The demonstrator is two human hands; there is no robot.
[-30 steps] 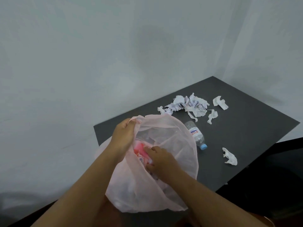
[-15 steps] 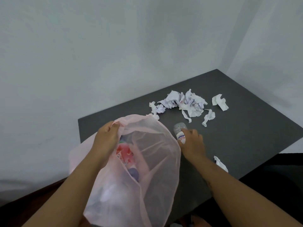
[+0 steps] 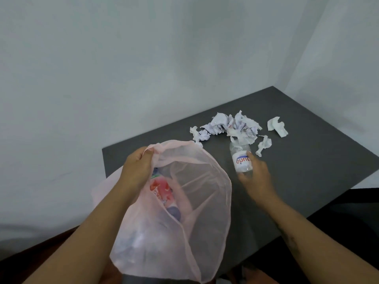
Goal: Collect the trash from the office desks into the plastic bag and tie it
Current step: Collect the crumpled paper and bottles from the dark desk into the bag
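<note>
A thin pink plastic bag (image 3: 203, 201) hangs open over the near left corner of the dark grey desk (image 3: 307, 171). My left hand (image 3: 136, 171) grips its rim at the far left side. Inside the bag lie a red-and-white wrapper (image 3: 161, 188) and other trash. My right hand (image 3: 257, 175) holds a clear plastic water bottle (image 3: 241, 158) with a white label, lifted just right of the bag's mouth, base pointing away from me. A heap of crumpled white paper (image 3: 231, 126) lies on the desk behind the bottle.
Separate paper scraps lie on the desk: one at the left of the heap (image 3: 200, 134), one thin piece right of the bottle (image 3: 264, 145), one further right (image 3: 277, 127). Light walls meet in a corner behind the desk. The desk's right edge drops to a dark floor.
My right hand came out of the bag, reached to the bottle lying on the desk, took hold of it and lifted it up. The view shifted, so the bag sits lower left.
</note>
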